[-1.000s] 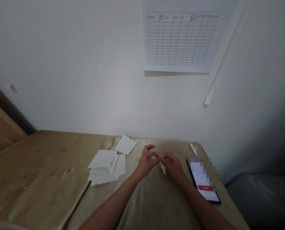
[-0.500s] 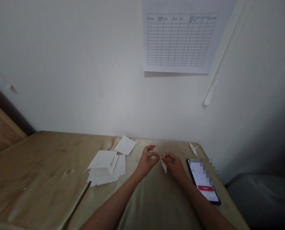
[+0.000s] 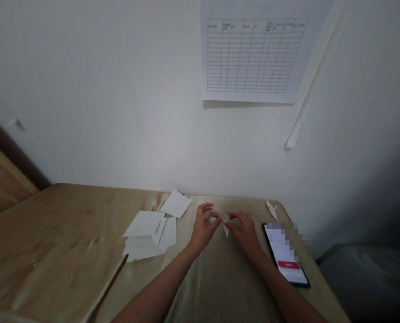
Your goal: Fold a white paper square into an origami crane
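Observation:
A small white folded paper (image 3: 226,230) hangs between my two hands, its pointed end facing down. My left hand (image 3: 203,228) is closed in a thumb-and-forefinger pinch at its left side, the other fingers curled away above. With thumb and forefinger, my right hand (image 3: 245,231) pinches the paper from the right. The fingertips hide part of its folds. Beyond my right hand, near the far right corner of the table, lies a white origami crane (image 3: 271,210).
Several white paper sheets (image 3: 144,224) lie in a loose pile to the left, with a square sheet (image 3: 176,204) behind them. On the right rests a lit phone (image 3: 284,253). A cloth-covered table (image 3: 68,233) meets the wall, where a printed chart (image 3: 250,58) hangs.
Both hands have shifted slightly left with the folded paper, and its pointed end has moved up and left. The sheets, phone and crane lie as before.

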Motion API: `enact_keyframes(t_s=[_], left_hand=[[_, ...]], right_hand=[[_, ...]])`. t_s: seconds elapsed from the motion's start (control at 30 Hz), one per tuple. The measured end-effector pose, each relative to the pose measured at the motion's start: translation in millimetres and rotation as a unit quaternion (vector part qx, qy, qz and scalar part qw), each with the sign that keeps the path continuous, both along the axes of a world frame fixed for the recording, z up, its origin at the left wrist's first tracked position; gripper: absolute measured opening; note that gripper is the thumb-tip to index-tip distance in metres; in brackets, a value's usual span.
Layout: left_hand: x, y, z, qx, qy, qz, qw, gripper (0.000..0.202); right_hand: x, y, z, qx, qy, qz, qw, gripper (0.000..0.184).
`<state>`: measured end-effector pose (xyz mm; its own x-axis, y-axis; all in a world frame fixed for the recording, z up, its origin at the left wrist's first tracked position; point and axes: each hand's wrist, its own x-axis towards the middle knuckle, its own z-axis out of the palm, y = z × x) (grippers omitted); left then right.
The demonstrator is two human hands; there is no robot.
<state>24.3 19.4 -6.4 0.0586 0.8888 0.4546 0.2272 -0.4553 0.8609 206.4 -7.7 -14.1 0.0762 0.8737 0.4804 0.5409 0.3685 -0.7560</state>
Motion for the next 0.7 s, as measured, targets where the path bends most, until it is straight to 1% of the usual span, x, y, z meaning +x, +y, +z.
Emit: enact_keyframes(t_s=[0.1, 0.2, 0.3, 0.53, 0.7], left_hand=[[-0.7, 1.8, -2.6, -0.008, -0.017, 0.025, 0.999, 0.015], [-2.0, 3.2, -4.3, -0.004, -0.033, 0.043, 0.999, 0.017], [-3.3, 3.6, -4.9, -0.002, -0.042, 0.047, 0.998, 0.018], [-3.1, 6.0, -8.7, -0.003, -0.038, 0.044, 0.998, 0.022], [-4.4, 7.4, -10.0, -0.006, 0.000, 0.045, 0.999, 0.015]], right_hand=[[1.5, -0.2, -2.7, 0.005, -0.050, -0.040, 0.998, 0.030], [1.0, -0.2, -6.0, -0.013, -0.086, -0.044, 0.995, 0.026], [-0.8, -0.4, -8.5, -0.029, -0.100, -0.039, 0.994, 0.022], [0.2, 0.4, -9.1, -0.042, -0.059, -0.014, 0.997, 0.015], [3.7, 2.9, -7.9, -0.038, -0.036, -0.011, 0.999, 0.015]])
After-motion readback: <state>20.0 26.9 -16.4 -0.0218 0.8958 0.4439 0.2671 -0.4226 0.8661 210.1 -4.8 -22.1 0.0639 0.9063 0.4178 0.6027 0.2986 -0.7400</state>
